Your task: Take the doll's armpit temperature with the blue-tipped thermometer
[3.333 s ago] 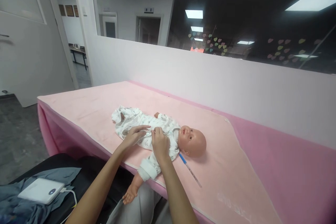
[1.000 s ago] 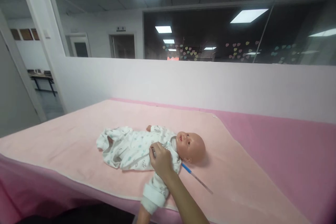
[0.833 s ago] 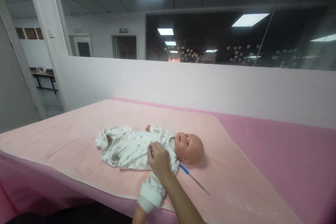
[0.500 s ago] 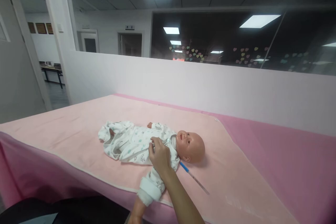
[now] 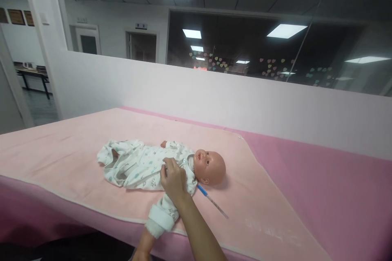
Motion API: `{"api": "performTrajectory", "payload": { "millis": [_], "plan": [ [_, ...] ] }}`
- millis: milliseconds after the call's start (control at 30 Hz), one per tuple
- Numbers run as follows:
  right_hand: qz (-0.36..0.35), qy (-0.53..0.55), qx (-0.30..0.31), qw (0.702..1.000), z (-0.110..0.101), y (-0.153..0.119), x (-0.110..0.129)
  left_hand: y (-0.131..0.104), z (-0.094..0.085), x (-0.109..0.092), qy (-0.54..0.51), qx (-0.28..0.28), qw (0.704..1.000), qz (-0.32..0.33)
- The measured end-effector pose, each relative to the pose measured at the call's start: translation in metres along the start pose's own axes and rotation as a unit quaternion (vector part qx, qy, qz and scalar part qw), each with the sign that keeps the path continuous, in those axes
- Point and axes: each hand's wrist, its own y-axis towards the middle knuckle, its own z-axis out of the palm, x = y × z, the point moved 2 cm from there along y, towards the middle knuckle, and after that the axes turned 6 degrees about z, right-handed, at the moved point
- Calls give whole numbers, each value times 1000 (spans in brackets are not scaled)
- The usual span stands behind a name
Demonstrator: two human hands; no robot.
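A baby doll [image 5: 211, 167] lies on its back, head to the right, dressed in a white patterned romper [image 5: 137, 167]. My right hand [image 5: 174, 177] rests on the doll's chest, its fingers curled down onto the front of the romper. The palm hides what lies between the fingertips. Below my wrist, the doll's sleeved arm with a thick white cuff [image 5: 162, 217] reaches over the near edge. The doll's hand [image 5: 143, 248] is cut off by the bottom of the view. I cannot make out my left hand.
A slim clear stick with a blue cap [image 5: 202, 190] lies beside the doll's shoulder. Under it is a peach mat [image 5: 260, 208] over a pink cover [image 5: 321, 171]. A low white wall [image 5: 183, 89] with glass above runs behind; a doorway stands at left.
The whole scene has shifted left in view as my head turned a little to the right. My right hand stays curled on the doll's chest, and the doll lies as before.
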Motion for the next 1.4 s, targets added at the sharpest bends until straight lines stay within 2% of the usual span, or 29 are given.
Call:
{"api": "performTrajectory", "payload": {
  "millis": [100,200,333,400,467,533,600,633,700,767,933,1033,1100,1200,1300,1367,1400],
  "plan": [
    [-2,8,4,1000,-2,0,0,0,-17,17,13,-27,999,-15],
    [2,48,-14,999,-6,1,2,-1,-22,21,24,-44,999,-22],
    [32,119,-46,991,-23,-4,7,12,-12,7,33,-49,998,-13],
    [53,137,-41,988,-36,-15,8,29,-7,-4,38,-54,998,-6],
    [84,132,-39,987,-53,-34,4,47,-5,-15,51,-84,995,5],
    [144,94,-73,982,-73,-59,-10,64,-6,-25,60,-113,992,19],
    [201,-1,-113,973,-92,-84,-29,75,-7,-33,63,-125,990,22],
    [207,-64,-113,970,-100,-94,-39,78,-6,-37,62,-123,990,21],
    [217,-191,-88,953,-111,-110,-58,83,-1,-44,55,-105,993,21],
    [209,-268,-48,939,-116,-118,-72,85,6,-50,47,-81,995,21],
    [199,-285,30,937,-122,-119,-75,71,23,-58,29,-25,999,13],
    [227,-244,48,942,-139,-107,-63,44,31,-60,19,4,1000,-3],
    [246,-196,54,948,-162,-87,-52,18,38,-61,12,21,1000,-19],
    [220,-106,73,967,-206,-34,-33,-24,47,-60,0,43,998,-45],
    [201,63,37,977,-243,32,-21,-57,50,-55,-6,56,996,-66],
    [207,171,27,963,-249,67,-21,-70,48,-50,-4,60,995,-75],
    [214,216,41,952,-246,79,-23,-74,46,-47,-3,61,995,-78]
  ]
}}
